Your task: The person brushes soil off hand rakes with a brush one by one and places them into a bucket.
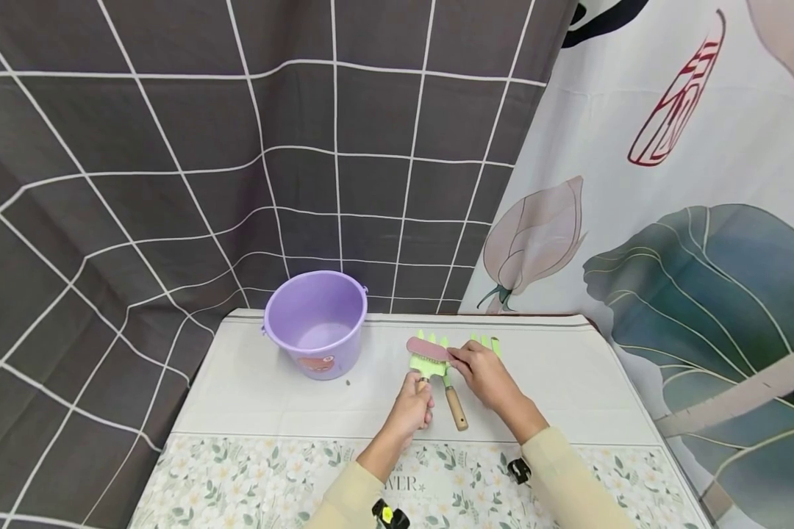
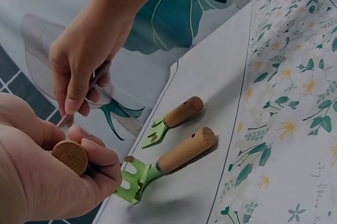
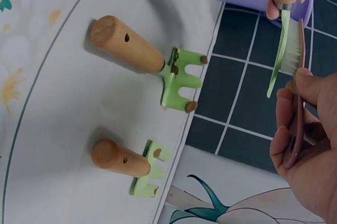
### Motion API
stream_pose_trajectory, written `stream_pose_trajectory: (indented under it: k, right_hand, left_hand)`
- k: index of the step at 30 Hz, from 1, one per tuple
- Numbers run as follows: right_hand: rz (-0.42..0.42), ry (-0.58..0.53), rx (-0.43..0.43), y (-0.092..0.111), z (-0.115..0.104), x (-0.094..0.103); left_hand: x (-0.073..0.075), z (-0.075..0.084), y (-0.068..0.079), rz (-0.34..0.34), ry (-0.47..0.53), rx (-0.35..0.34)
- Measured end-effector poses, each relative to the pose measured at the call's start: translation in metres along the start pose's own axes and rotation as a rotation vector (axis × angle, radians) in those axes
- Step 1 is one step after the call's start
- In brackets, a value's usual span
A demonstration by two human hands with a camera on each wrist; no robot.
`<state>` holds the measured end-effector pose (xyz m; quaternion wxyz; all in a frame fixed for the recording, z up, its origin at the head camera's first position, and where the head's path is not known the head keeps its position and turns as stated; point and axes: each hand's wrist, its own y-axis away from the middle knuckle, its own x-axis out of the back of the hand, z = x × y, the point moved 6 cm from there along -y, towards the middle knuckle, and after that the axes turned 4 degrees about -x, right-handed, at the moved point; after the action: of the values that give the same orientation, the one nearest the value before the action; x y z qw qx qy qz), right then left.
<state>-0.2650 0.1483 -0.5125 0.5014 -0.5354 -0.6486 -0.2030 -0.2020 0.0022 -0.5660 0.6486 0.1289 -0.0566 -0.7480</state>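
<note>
My left hand grips the wooden handle of a green hand fork, its prongs pointing away from me. A pink brush is pinched in my right hand. In the right wrist view, the white bristles of the brush meet the flat side of the fork's green head. Beneath the hands, a green hand rake with a wooden handle lies on the table. A smaller green rake lies beside it, mostly hidden behind my right hand in the head view. Brown spots mark both rakes' prongs.
A purple bucket stands at the back left of the table. White cloth covers the table, with a floral band along the near side. A dark gridded curtain and a printed white curtain hang behind.
</note>
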Motion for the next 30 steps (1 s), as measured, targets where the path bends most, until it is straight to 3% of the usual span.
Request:
stream_pose_trajectory:
  k: [12, 17, 23, 30]
  right_hand:
    - [0.039, -0.029, -0.075, -0.006, 0.006, 0.017]
    - [0.022, -0.029, -0.018, -0.002, 0.001, 0.021]
    - [-0.055, -0.045, 0.096, 0.006, -0.011, 0.009]
    - [-0.010, -0.021, 0.091, 0.007, -0.008, -0.002]
  left_hand:
    - [0.001, -0.004, 0.000, -0.007, 0.028, 0.034]
    - [0.002, -0.004, -0.001, -0.007, 0.016, 0.022]
    - [0.002, -0.005, -0.002, -0.006, 0.010, 0.019]
    - [0.002, -0.005, 0.000, -0.018, 0.027, 0.031]
